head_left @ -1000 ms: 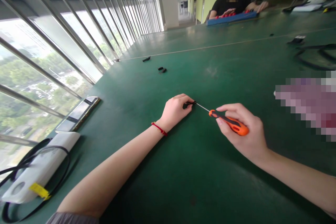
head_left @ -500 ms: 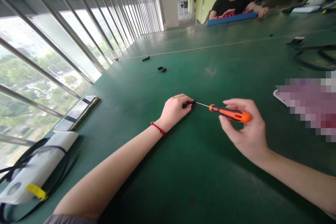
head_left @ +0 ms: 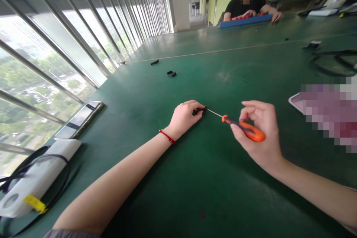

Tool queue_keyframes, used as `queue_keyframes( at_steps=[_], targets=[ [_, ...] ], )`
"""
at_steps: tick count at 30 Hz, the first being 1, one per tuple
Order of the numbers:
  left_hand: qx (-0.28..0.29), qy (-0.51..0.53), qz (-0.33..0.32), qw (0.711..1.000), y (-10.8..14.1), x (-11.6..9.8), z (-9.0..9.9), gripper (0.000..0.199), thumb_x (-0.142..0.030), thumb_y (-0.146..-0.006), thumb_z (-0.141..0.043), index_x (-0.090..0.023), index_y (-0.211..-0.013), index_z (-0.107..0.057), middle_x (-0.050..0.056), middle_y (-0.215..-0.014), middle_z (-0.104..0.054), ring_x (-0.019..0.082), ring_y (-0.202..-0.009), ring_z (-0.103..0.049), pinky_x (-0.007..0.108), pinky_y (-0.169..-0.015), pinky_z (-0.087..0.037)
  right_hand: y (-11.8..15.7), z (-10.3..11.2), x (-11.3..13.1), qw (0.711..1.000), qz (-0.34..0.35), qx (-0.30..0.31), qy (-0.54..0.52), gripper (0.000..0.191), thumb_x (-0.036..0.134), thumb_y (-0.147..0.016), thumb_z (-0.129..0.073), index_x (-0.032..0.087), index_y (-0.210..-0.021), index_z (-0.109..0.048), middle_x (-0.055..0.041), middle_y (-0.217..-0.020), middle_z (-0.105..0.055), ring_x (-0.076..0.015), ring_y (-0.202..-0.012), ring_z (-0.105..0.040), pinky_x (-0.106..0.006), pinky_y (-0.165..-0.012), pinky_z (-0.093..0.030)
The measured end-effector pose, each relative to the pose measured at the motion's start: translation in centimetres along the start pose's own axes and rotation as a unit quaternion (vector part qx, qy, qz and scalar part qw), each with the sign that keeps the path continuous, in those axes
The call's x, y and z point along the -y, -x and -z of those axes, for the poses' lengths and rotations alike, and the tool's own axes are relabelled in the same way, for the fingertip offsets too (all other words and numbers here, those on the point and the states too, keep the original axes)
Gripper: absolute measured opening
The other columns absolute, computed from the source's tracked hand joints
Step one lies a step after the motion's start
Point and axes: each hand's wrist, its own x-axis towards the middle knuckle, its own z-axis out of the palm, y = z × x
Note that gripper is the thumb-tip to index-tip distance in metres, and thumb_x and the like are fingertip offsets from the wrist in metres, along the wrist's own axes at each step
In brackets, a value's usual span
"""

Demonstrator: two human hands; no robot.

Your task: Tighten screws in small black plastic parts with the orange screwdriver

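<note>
My left hand point(head_left: 186, 114) rests on the green table, its fingers pinched round a small black part point(head_left: 199, 109) that is mostly hidden. An orange and black screwdriver point(head_left: 243, 128) points left, its thin metal shaft reaching that part. The tip's exact contact is too small to make out. My right hand point(head_left: 263, 134) holds the screwdriver loosely by the handle, which lies between thumb and palm; the index finger is lifted off it.
Small black pieces point(head_left: 171, 74) lie farther up the table point(head_left: 156, 200). To the left are a phone point(head_left: 80, 119) and a white power strip point(head_left: 41, 174) with black cable. Cables point(head_left: 331, 61) lie at right. Across the table sits a person point(head_left: 245, 7) behind a blue tray point(head_left: 245, 21).
The screwdriver handle has dipped lower, and my right fingers have lifted away from its top. My left hand stays nearly still on the black part. The person opposite has moved their hands.
</note>
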Motion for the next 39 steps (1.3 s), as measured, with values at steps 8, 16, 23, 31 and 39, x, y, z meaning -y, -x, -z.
queue_keyframes(
  at_steps=[8, 16, 23, 31, 39],
  targets=[
    [-0.003, 0.001, 0.002, 1.000, 0.00, 0.04, -0.07, 0.018, -0.016, -0.081, -0.056, -0.019, -0.091, -0.070, 0.002, -0.095, -0.071, 0.015, -0.083, -0.066, 0.027, -0.077, -0.053, 0.11, 0.08, 0.20, 0.999, -0.019, 0.017, 0.039, 0.019, 0.024, -0.077, -0.063, 0.024, -0.095, -0.056, -0.0026, -0.082, -0.062, -0.0175, -0.070, -0.060, -0.034, -0.065, -0.050],
    [0.000, 0.005, 0.009, 1.000, -0.01, -0.07, 0.01, 0.019, -0.016, -0.081, -0.055, -0.020, -0.092, -0.070, 0.002, -0.095, -0.071, 0.015, -0.083, -0.066, 0.026, -0.077, -0.053, 0.11, 0.24, 0.23, 0.996, -0.032, 0.075, 0.038, 0.015, 0.024, -0.078, -0.063, 0.024, -0.091, -0.055, 0.0007, -0.068, -0.060, -0.0160, -0.060, -0.058, -0.031, -0.057, -0.048],
    [0.000, 0.003, 0.004, 1.000, 0.00, 0.01, -0.05, 0.019, -0.016, -0.081, -0.056, -0.019, -0.092, -0.070, 0.002, -0.094, -0.071, 0.015, -0.082, -0.066, 0.026, -0.075, -0.052, -0.01, 0.17, 0.13, 1.000, 0.003, 0.004, 0.010, 0.038, 0.017, -0.073, -0.065, 0.023, -0.108, -0.051, -0.0015, -0.082, -0.055, -0.0173, -0.073, -0.059, -0.033, -0.068, -0.051],
    [-0.003, 0.009, 0.009, 1.000, -0.02, -0.03, -0.02, 0.019, -0.016, -0.081, -0.056, -0.019, -0.092, -0.070, 0.002, -0.094, -0.071, 0.015, -0.082, -0.066, 0.026, -0.076, -0.053, 0.12, 0.11, 0.25, 0.997, -0.025, 0.041, 0.053, 0.017, 0.025, -0.078, -0.063, 0.023, -0.093, -0.057, -0.0030, -0.081, -0.063, -0.0186, -0.071, -0.061, -0.035, -0.067, -0.051],
    [-0.001, 0.010, 0.004, 1.000, 0.03, -0.06, 0.00, 0.019, -0.015, -0.081, -0.055, -0.018, -0.092, -0.070, 0.002, -0.095, -0.071, 0.015, -0.082, -0.066, 0.026, -0.076, -0.053, 0.12, 0.17, 0.15, 0.996, -0.030, 0.076, 0.045, 0.017, 0.024, -0.077, -0.063, 0.023, -0.092, -0.056, -0.0004, -0.069, -0.060, -0.0173, -0.065, -0.060, -0.032, -0.063, -0.050]
  ],
)
